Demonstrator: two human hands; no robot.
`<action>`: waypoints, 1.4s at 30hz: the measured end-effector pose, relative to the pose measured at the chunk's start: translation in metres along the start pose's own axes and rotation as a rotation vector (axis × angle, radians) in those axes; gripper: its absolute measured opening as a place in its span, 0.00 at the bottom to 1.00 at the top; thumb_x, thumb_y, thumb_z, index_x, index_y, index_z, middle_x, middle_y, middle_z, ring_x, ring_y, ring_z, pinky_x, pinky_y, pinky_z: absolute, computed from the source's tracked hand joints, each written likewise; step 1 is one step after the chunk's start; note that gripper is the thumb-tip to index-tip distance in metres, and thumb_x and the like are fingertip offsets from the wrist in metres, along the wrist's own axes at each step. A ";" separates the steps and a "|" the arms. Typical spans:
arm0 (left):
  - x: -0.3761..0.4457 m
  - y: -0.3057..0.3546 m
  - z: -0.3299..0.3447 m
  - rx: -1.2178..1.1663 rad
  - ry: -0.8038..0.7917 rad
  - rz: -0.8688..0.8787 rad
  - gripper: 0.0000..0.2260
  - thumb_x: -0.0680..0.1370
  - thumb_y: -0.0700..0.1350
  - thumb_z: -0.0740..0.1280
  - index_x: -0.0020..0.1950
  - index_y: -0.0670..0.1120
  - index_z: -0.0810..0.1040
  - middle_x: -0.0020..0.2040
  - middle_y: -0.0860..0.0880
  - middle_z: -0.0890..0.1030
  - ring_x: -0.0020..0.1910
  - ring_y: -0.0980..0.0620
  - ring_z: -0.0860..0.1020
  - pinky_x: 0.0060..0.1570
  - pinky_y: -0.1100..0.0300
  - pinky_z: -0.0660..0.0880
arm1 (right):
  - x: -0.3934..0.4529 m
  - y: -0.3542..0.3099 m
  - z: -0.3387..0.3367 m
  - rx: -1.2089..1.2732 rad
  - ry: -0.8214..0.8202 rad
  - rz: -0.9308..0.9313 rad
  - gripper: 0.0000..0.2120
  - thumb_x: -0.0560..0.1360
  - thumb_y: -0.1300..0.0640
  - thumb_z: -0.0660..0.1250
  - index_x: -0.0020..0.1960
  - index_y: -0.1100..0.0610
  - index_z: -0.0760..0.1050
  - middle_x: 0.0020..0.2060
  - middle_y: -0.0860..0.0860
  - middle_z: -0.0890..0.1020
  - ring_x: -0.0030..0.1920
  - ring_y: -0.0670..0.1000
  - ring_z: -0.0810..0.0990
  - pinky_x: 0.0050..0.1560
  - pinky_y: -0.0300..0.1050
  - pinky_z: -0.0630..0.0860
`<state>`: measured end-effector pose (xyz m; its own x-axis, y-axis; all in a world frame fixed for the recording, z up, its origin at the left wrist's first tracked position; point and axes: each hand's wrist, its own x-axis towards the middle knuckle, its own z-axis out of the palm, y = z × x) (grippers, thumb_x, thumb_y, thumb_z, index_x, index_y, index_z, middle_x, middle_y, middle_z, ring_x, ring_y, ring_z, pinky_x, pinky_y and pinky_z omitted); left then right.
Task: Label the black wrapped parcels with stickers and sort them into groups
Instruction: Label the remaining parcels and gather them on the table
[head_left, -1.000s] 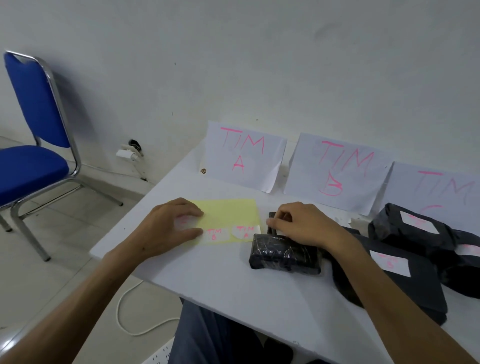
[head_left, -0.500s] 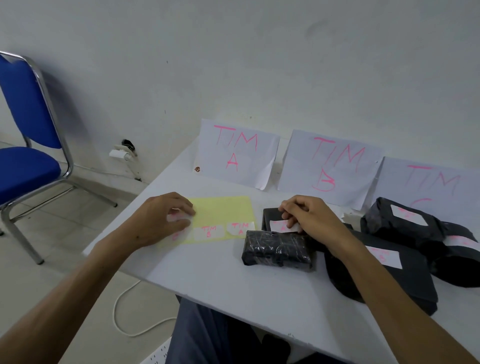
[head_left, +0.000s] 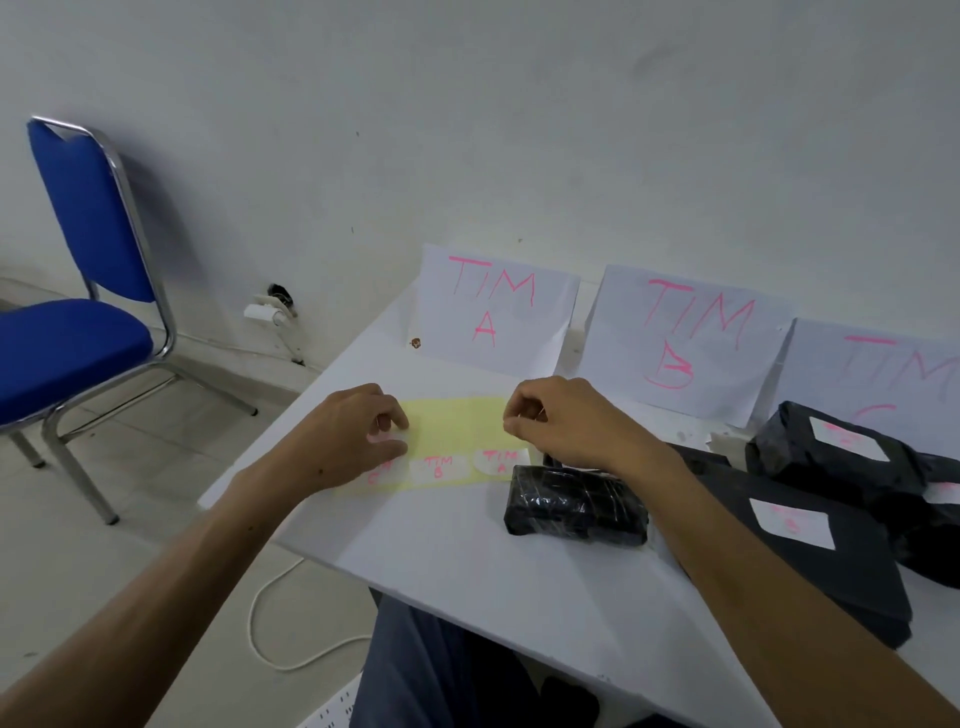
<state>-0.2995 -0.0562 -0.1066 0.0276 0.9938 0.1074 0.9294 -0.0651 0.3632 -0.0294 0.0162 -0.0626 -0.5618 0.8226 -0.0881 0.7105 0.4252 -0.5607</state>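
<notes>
A yellow sticker sheet (head_left: 457, 431) lies on the white table (head_left: 467, 561) with white stickers marked TIM B (head_left: 438, 466) and TIM A (head_left: 501, 460) along its near edge. My left hand (head_left: 358, 436) holds down the sheet's left end with bent fingers and thumb. My right hand (head_left: 561, 421) hovers over the sheet's right end, fingers curled, with nothing seen in it. A small glossy black parcel (head_left: 576, 506) without a label lies under my right wrist. To the right are a flat labelled parcel (head_left: 831, 566) and a bulkier labelled parcel (head_left: 831, 457).
Paper signs TIM A (head_left: 493, 312), TIM B (head_left: 680, 338) and a third sign (head_left: 883, 374) lean on the wall behind the table. A blue chair (head_left: 78, 338) stands to the left. On the floor lies a white cable (head_left: 270, 623). My legs sit under the table's near edge.
My right hand left the parcel behind the small one and moved left to the sheet's right end. My left hand's fingers curled tighter on the sheet.
</notes>
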 end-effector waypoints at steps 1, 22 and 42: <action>0.000 0.001 0.003 0.009 0.000 0.008 0.08 0.76 0.47 0.73 0.54 0.50 0.83 0.48 0.55 0.77 0.48 0.55 0.77 0.50 0.61 0.72 | 0.003 0.002 0.001 -0.056 -0.031 0.017 0.06 0.78 0.51 0.69 0.51 0.51 0.82 0.47 0.47 0.84 0.48 0.48 0.83 0.54 0.52 0.81; -0.015 0.028 0.058 0.005 0.168 0.162 0.23 0.80 0.64 0.59 0.68 0.53 0.77 0.69 0.54 0.75 0.68 0.52 0.72 0.62 0.50 0.75 | 0.014 -0.008 0.014 -0.165 -0.144 0.148 0.07 0.74 0.61 0.71 0.48 0.51 0.77 0.44 0.47 0.78 0.48 0.52 0.78 0.34 0.39 0.67; -0.022 0.085 0.037 -0.297 0.393 0.265 0.09 0.81 0.49 0.65 0.53 0.48 0.83 0.49 0.57 0.81 0.50 0.57 0.79 0.51 0.59 0.75 | -0.054 0.017 -0.022 0.472 0.196 0.185 0.05 0.72 0.56 0.77 0.46 0.53 0.82 0.37 0.51 0.86 0.33 0.42 0.80 0.37 0.37 0.72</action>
<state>-0.2076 -0.0797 -0.1129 0.0546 0.8356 0.5466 0.7644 -0.3872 0.5156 0.0223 -0.0129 -0.0489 -0.3240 0.9418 -0.0901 0.4974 0.0886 -0.8630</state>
